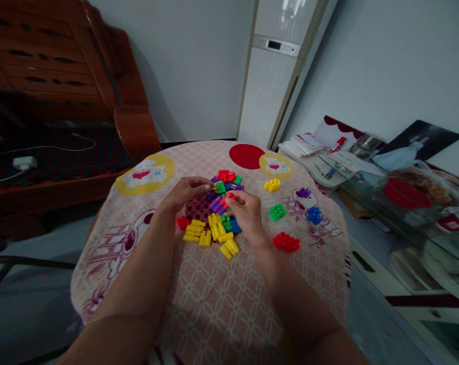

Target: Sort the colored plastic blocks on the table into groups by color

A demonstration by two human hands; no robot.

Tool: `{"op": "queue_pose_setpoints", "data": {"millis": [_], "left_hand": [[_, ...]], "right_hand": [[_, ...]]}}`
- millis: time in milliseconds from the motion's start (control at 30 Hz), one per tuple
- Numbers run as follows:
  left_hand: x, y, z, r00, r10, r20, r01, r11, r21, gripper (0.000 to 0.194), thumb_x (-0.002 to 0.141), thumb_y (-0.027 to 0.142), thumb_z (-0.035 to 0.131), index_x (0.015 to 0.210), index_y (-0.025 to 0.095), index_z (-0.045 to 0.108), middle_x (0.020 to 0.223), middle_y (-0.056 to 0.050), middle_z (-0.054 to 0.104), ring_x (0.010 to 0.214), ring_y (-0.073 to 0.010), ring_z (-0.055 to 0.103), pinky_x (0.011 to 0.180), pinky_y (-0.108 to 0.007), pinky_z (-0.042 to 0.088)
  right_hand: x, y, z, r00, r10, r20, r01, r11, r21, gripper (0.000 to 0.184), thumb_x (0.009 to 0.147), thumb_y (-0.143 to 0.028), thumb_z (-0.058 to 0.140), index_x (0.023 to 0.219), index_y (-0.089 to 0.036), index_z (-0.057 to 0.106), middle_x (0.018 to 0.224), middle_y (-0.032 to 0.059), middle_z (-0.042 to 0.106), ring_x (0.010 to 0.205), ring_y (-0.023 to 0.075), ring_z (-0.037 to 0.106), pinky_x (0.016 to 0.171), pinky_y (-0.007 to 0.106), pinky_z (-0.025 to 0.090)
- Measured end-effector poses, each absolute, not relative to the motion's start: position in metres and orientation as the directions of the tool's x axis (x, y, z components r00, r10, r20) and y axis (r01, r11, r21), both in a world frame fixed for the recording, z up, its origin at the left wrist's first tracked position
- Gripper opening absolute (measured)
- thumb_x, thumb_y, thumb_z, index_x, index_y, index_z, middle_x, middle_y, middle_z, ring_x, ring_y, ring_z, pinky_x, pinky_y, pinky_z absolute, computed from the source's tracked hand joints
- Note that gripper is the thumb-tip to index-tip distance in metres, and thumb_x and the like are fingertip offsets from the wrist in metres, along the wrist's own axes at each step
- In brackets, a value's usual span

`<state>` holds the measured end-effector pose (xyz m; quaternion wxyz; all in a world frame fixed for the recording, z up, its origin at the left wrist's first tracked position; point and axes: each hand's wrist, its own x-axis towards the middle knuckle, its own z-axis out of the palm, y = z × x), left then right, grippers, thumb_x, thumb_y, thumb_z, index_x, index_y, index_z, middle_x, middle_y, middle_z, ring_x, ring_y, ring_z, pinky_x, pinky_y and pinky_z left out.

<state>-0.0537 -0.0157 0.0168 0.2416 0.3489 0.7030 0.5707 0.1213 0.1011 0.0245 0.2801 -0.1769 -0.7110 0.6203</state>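
Bunched plastic building blocks lie in a pile on the round table. At the pile's left edge is my left hand [189, 191], its thumb and fingers pinched at a green building block [219, 187] with a bit of yellow beside it. My right hand [248, 209] grips a red building block [228, 199] between thumb and fingers, just above the pile. Around them are purple blocks [216, 205], another red block [226, 176] and a blue block [235, 226]. Several yellow blocks [193, 230] lie on the near side, with a red block [182, 222] partly behind my left wrist.
Joined blocks sit apart on the right: yellow [272, 185], green [277, 212], red [286, 242], blue [314, 215] and purple [304, 192]. A patterned cloth [221, 289] covers the table. A glass shelf [396, 208] with bagged items stands right; a wooden bench [134, 126] stands left.
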Motion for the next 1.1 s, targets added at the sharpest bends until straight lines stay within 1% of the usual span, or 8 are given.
{"op": "queue_pose_setpoints", "data": {"millis": [100,233,333,433,500,600,833,1100], "left_hand": [[-0.035,-0.006,0.038,-0.338,0.941,-0.009,0.305,0.118,0.945,0.052,0.063,0.051,0.08,0.104,0.02,0.077,0.097,-0.006,0.076,0.088,-0.0239,0.068,0.079,-0.032,0.055],[-0.02,0.008,0.046,-0.179,0.977,-0.119,0.329,0.174,0.928,0.034,0.065,0.046,0.079,0.086,0.02,0.079,0.078,-0.003,0.073,0.074,-0.0199,0.066,0.069,-0.028,0.053],[-0.025,0.006,0.042,-0.255,0.959,-0.127,0.273,0.197,0.942,0.032,0.062,0.043,0.081,0.08,0.017,0.079,0.073,-0.005,0.072,0.068,-0.0191,0.064,0.065,-0.028,0.052],[-0.044,-0.005,0.032,-0.477,0.876,-0.075,0.232,0.207,0.95,0.038,0.057,0.044,0.084,0.081,0.015,0.079,0.072,-0.005,0.072,0.065,-0.0184,0.063,0.062,-0.027,0.051],[-0.057,-0.014,0.022,-0.628,0.778,-0.028,0.202,0.198,0.959,0.042,0.053,0.046,0.086,0.081,0.015,0.079,0.074,-0.005,0.073,0.067,-0.0184,0.063,0.063,-0.027,0.051],[-0.071,-0.023,0.007,-0.76,0.647,-0.059,0.087,0.191,0.978,0.047,0.049,0.047,0.087,0.082,0.015,0.079,0.077,-0.006,0.074,0.068,-0.0182,0.064,0.063,-0.027,0.052],[-0.075,-0.022,-0.008,-0.831,0.534,-0.156,-0.032,0.234,0.972,0.045,0.044,0.042,0.088,0.078,0.015,0.077,0.072,-0.004,0.072,0.059,-0.013,0.058,0.053,-0.021,0.046],[-0.074,-0.023,-0.01,-0.837,0.528,-0.144,-0.02,0.233,0.972,0.045,0.045,0.042,0.086,0.081,0.016,0.077,0.078,-0.005,0.074,0.063,-0.0142,0.059,0.053,-0.021,0.047]], "right_hand": [[0.131,0.104,0.024,-0.702,0.702,0.121,-0.181,-0.012,-0.983,0.03,0.075,-0.036,0.068,0.096,-0.015,0.073,0.079,0.001,0.073,0.067,0.0141,0.067,0.061,0.026,0.059],[0.138,0.113,0.028,-0.623,0.771,0.133,-0.185,0.02,-0.983,0.031,0.071,-0.037,0.071,0.093,-0.015,0.076,0.078,0.0019,0.074,0.065,0.0137,0.066,0.059,0.024,0.057],[0.157,0.125,0.036,-0.56,0.803,0.201,-0.203,0.103,-0.974,0.033,0.073,-0.039,0.071,0.094,-0.014,0.076,0.077,0.0032,0.074,0.065,0.0148,0.067,0.06,0.026,0.058],[0.196,0.137,0.049,-0.534,0.789,0.303,-0.175,0.247,-0.953,0.032,0.074,-0.039,0.072,0.095,-0.015,0.075,0.078,0.0044,0.075,0.066,0.0167,0.068,0.062,0.03,0.059],[0.228,0.143,0.057,-0.515,0.768,0.381,-0.099,0.388,-0.916,0.027,0.077,-0.035,0.072,0.095,-0.016,0.076,0.081,0.0045,0.075,0.069,0.0171,0.069,0.065,0.03,0.058],[0.272,0.148,0.063,-0.539,0.693,0.479,0.079,0.608,-0.79,0.016,0.08,-0.028,0.069,0.091,-0.019,0.077,0.087,0.0046,0.076,0.074,0.0168,0.069,0.067,0.028,0.056],[0.319,0.146,0.043,-0.75,0.526,0.401,0.314,0.817,-0.483,0.014,0.085,-0.023,0.06,0.084,-0.018,0.074,0.079,0.0047,0.071,0.07,0.0165,0.063,0.066,0.028,0.047],[0.319,0.141,0.01,-0.755,0.482,0.444,0.39,0.875,-0.288,0.018,0.09,-0.021,0.051,0.085,-0.017,0.068,0.083,0.0076,0.067,0.073,0.0174,0.06,0.068,0.028,0.044]]}}
